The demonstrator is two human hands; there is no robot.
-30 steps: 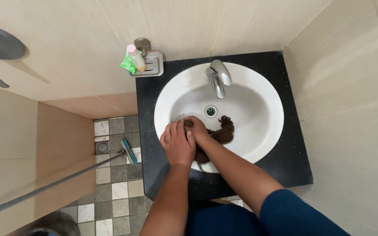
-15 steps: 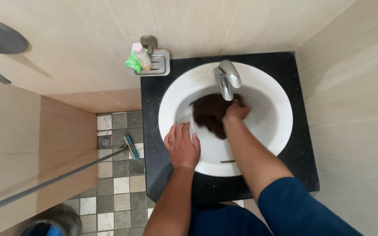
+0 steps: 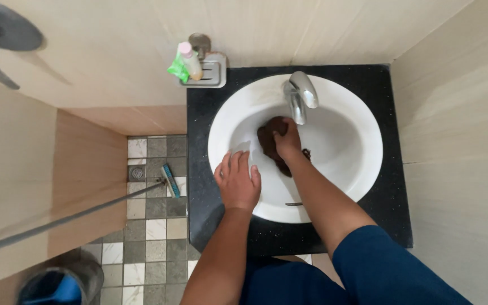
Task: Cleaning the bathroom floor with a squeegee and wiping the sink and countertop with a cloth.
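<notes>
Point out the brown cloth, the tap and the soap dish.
brown cloth (image 3: 268,140): head view, its left edge.
tap (image 3: 300,97): head view, the spout.
soap dish (image 3: 213,72): head view, its right half.

The scene is lit evenly and brightly by soft light from above. Glare is seen on the white basin (image 3: 362,141) beside the right hand (image 3: 288,144) and on the chrome tap (image 3: 300,96) just beyond it. Soft shadows are cast beneath the left hand (image 3: 237,183). Straight lines are bent towards the edges, and the far left is slightly blurred.
</notes>
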